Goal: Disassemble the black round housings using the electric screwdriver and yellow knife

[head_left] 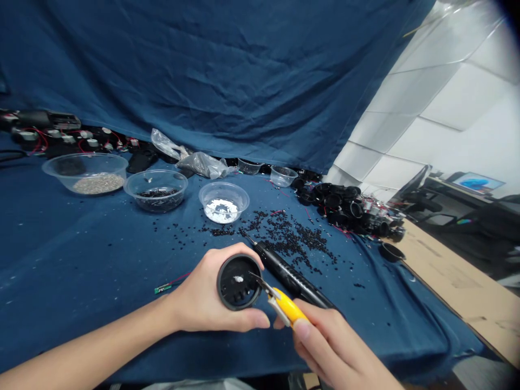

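Note:
My left hand [211, 292] is wrapped round a black round plastic cup-shaped housing [221, 295], its open mouth facing me. A small white piece [238, 279] sits inside on the dark floor of the housing. In my right hand [320, 336] is a pair of yellow-handled pliers [289, 307] with thin pointed jaws. Their tip reaches over the right rim of the housing, apart from the white piece as far as I can see. Behind my right hand a black electric screwdriver [288, 273] lies slanted on the blue cloth.
Many tiny black parts [292, 233] are scattered beyond the screwdriver. Clear plastic bowls hold white pieces [221, 211], black screws [158, 193] and silvery bits [99, 183]. Black housings [337, 200] are heaped at right. A green circuit board [162, 288] lies by my left forearm.

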### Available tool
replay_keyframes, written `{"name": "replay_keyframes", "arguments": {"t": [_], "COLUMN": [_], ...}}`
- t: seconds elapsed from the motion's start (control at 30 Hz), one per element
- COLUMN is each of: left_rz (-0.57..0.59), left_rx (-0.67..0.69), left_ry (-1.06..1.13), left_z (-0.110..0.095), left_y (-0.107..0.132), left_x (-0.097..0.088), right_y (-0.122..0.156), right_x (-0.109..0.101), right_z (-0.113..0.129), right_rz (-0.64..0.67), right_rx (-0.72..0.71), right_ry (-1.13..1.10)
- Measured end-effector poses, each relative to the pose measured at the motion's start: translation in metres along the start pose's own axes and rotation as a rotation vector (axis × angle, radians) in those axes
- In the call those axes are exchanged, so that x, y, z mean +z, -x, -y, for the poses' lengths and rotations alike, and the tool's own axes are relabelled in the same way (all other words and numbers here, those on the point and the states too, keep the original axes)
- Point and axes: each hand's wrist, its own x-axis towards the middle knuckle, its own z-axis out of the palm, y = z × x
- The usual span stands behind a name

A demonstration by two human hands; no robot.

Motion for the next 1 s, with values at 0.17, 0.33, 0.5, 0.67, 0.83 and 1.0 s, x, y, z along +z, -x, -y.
{"name": "replay_keyframes", "arguments": {"t": [0.17, 0.33, 0.5, 0.67, 0.83, 1.0], "left_rz": [0.061, 0.143, 0.171, 0.153, 0.123, 0.024], "left_rx": [-0.149, -0.228, -0.265, -0.235, -0.154, -0.056], "left_ry": [0.276, 0.362, 0.345, 0.311, 0.077, -0.932], "left_z": [0.000, 0.003, 0.004, 0.007, -0.024, -0.078], "left_y": [-0.003, -0.004, -0.003, -0.006, -0.010, 0.008], "left_x": [-0.002, -0.002, -0.002, -0.002, -0.041, -0.112], "right_y": [-0.006, -0.001, 0.001, -0.005, -0.026, -0.055], "right_x": [-0.011, -0.020, -0.019, -0.027, -0.051, -0.066], "right_z": [0.010, 0.015, 0.017, 0.018, -0.015, -0.083], "right_rz": [-0.168, -0.190, -0.140, -0.101, -0.264, -0.415], "right_rx": [-0.146, -0.225, -0.249, -0.180, -0.079, 0.045], "right_ry": [0.185, 0.254, 0.232, 0.166, 0.345, 0.472]}}
